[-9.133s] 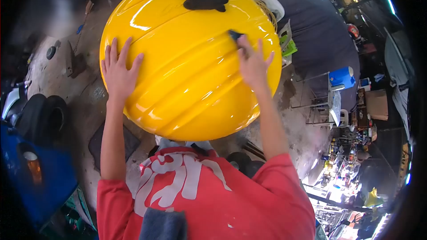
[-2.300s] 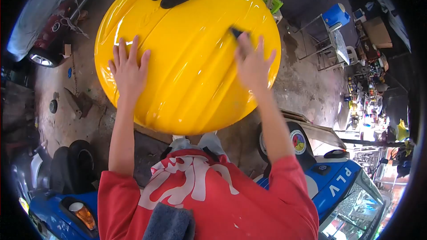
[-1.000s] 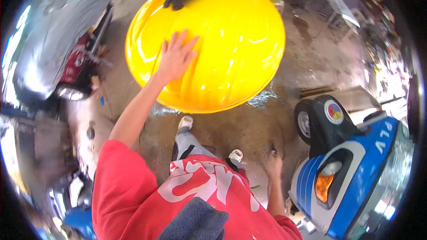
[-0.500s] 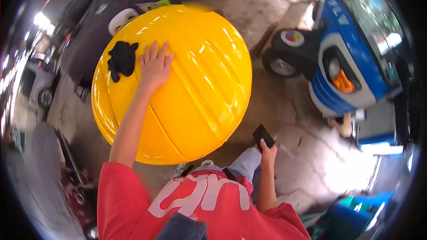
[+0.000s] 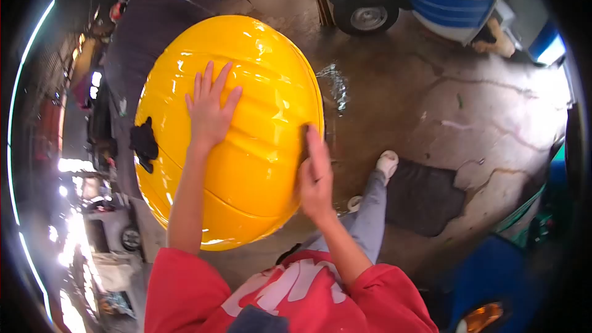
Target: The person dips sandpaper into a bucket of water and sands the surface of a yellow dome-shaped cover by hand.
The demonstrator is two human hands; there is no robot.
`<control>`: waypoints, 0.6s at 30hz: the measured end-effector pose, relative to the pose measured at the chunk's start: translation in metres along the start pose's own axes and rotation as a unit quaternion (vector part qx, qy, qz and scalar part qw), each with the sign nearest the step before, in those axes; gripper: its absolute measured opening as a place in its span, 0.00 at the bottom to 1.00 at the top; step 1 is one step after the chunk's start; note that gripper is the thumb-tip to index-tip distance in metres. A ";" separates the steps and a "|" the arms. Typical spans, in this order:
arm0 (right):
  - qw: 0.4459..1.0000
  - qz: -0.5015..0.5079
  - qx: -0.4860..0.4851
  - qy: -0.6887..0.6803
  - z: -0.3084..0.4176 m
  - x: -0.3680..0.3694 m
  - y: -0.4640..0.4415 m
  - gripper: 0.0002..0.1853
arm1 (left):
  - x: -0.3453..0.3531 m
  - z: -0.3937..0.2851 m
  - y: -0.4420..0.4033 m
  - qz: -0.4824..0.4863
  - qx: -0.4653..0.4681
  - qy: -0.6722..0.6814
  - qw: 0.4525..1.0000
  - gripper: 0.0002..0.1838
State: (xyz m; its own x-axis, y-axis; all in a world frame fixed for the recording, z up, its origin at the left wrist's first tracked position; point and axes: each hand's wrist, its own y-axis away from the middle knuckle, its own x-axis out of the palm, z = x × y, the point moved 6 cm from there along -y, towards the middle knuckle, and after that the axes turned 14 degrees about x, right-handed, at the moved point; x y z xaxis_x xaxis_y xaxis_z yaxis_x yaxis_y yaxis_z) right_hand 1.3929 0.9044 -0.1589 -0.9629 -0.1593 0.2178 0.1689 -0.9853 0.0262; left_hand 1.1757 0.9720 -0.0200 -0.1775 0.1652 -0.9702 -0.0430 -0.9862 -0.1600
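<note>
Yellow panel [image 5: 259, 151] under left grip [image 5: 211, 114], flat-spread and empty, and beside right grip [image 5: 317, 182], closed around dark block [image 5: 305, 139]

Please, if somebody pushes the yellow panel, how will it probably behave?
The yellow panel would probably be slippery, as its surface is glossy with bright reflections. It is likely fairly stiff, since raised ridges run across its smooth domed shape. If pushed until it tilts, the black glove near its edge may slide off.
</note>
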 end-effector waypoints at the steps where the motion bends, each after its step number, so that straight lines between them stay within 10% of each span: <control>1: 0.998 0.016 -0.021 0.057 0.004 0.016 0.023 0.38 | -0.002 0.001 -0.002 -0.017 0.030 0.016 0.999 0.30; 5: 0.988 0.111 -0.028 0.106 0.005 0.027 0.079 0.45 | -0.009 0.044 -0.029 -0.036 -0.003 0.191 0.981 0.28; 13: 0.982 0.048 -0.065 0.170 0.024 0.017 -0.074 0.38 | 0.010 0.057 -0.034 -0.054 0.040 0.073 0.995 0.29; 18: 0.983 0.123 -0.042 0.126 0.014 0.017 0.047 0.39 | 0.011 0.052 -0.034 -0.040 0.011 0.087 0.995 0.30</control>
State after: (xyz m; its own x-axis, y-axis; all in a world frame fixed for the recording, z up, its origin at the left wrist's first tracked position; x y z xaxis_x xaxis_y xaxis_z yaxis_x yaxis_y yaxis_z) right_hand 1.3871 0.8565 -0.1402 -0.9181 -0.3943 -0.0407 0.3963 -0.9146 -0.0796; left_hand 1.1238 1.0081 -0.0154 0.0009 0.2369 -0.9715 -0.0723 -0.9690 -0.2363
